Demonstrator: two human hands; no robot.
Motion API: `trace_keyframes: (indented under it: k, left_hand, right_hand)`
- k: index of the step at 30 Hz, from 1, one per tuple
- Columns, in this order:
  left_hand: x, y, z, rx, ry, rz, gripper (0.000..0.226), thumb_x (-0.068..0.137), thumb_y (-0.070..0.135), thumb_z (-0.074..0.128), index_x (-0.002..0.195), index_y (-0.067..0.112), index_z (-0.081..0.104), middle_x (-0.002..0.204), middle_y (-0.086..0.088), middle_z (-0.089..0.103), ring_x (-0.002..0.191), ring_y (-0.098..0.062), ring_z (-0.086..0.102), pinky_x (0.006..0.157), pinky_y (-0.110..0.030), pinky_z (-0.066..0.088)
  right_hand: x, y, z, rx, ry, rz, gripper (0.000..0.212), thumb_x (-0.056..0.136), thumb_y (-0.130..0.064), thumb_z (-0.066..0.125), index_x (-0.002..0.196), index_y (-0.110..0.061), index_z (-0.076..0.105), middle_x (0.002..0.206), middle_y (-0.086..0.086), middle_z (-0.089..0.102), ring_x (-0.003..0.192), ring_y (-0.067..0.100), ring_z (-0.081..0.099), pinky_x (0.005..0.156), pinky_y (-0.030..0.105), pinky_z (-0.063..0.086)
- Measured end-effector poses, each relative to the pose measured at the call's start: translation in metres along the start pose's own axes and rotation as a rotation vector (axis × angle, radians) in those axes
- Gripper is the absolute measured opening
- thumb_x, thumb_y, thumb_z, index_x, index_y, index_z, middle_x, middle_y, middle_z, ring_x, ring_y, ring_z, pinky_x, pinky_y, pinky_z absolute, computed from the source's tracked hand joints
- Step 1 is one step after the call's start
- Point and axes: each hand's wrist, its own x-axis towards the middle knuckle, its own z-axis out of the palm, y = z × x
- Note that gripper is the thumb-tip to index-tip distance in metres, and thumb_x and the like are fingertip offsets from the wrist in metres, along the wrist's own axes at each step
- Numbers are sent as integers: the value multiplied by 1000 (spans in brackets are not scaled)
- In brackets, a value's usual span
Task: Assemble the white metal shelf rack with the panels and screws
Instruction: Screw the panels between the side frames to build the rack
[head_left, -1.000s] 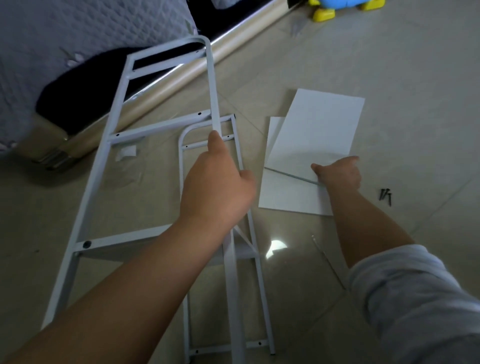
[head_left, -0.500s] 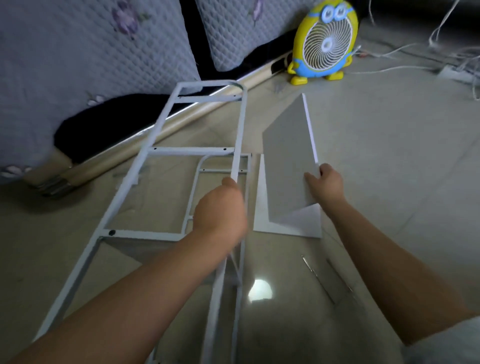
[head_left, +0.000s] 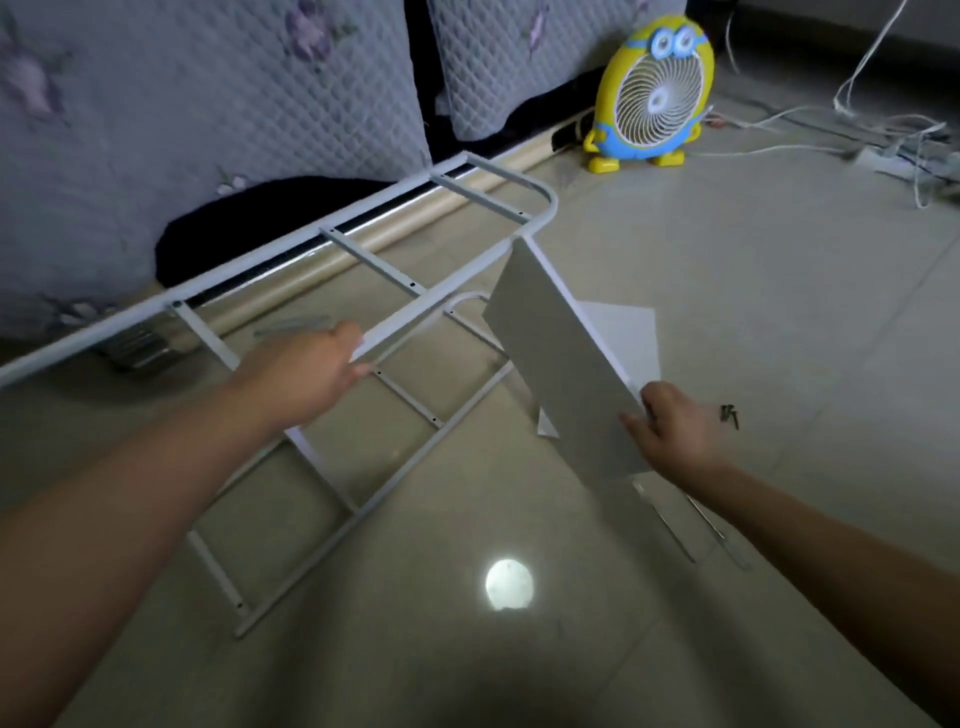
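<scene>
Above tiled floor (head_left: 753, 322), left fingers (head_left: 362, 370) grip frame rail (head_left: 441, 295), right fingers (head_left: 638, 422) pinch panel (head_left: 561, 374) edge

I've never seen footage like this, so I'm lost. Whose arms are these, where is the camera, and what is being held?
No machine here: these are a person's two bare arms, filmed by one wide-angle camera worn on their head, looking down at a tiled floor. The left hand grips a rail of a white metal ladder-shaped frame, holding it up at a slant. The right hand holds a flat pale rectangular panel by its lower corner, tilted above the floor. On the floor lie a second white metal frame, another white flat panel, a few small dark screws and thin metal rods. A yellow cartoon-shaped fan stands at the back.
</scene>
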Motion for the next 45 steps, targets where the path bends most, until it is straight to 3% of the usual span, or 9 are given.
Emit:
trace_keyframes:
  k: [8,12,15,18,23,27,35,41,45]
  left_hand:
    - [-1,-9,2,25,-8,-49,27,97,31,40,112,9,45,107,-8,57,87,-25,55,64,-28,36]
    - [19,13,-1,-247,-27,-107,23,94,31,46,102,9,45,85,-4,46,77,-23,46,60,-29,35]
    - [28,21,3,-381,27,-154,13,95,26,42,90,14,41,73,2,38,68,-18,42,48,-28,25]
    - [25,19,7,-344,128,-162,12,96,23,38,88,15,40,77,0,41,73,-20,42,48,-29,22]
    - [16,4,5,-389,158,-137,17,98,23,39,86,12,44,82,-4,45,73,-21,42,51,-30,26]
    - [6,-10,7,-438,208,-130,21,97,24,43,82,9,46,75,-5,47,70,-23,44,55,-30,26]
    - [-10,-11,9,-566,298,-139,26,93,22,50,81,0,58,66,-11,53,68,-31,52,59,-35,37]
    - [-15,-9,7,-632,287,-153,29,92,21,51,82,-6,58,57,-4,41,54,-20,39,51,-29,27]
    - [-28,-4,3,-659,302,-146,28,93,19,51,79,-5,57,53,0,35,49,-14,33,47,-25,26]
  right_hand:
    - [2,-25,29,-165,-336,-107,20,90,-26,46,77,-13,37,78,-2,36,69,19,38,59,26,26]
    - [-3,-40,43,-238,-435,-23,32,88,-26,52,67,-25,28,69,-10,32,70,18,41,52,25,27]
    - [10,-60,47,-344,-576,153,19,83,-26,58,89,-16,43,83,1,48,79,18,48,60,23,37]
    - [29,-81,66,-376,-601,188,32,83,-27,57,108,-9,49,103,7,56,91,22,53,73,29,43]
    - [56,-126,96,-375,-517,205,16,87,-20,51,98,-10,57,95,6,55,94,23,57,71,28,42]
    - [58,-128,92,-325,-443,177,26,93,-24,44,103,-6,60,105,10,60,99,26,58,74,29,43]
    - [24,-116,53,253,-123,145,31,91,-21,55,95,8,63,91,22,66,83,34,62,76,41,50]
    - [-4,-112,72,517,56,98,15,87,-13,61,76,-22,55,59,-9,53,56,1,54,53,10,39]
    - [-8,-113,83,574,130,42,5,86,-11,62,82,-12,64,62,-15,51,56,-3,55,55,7,39]
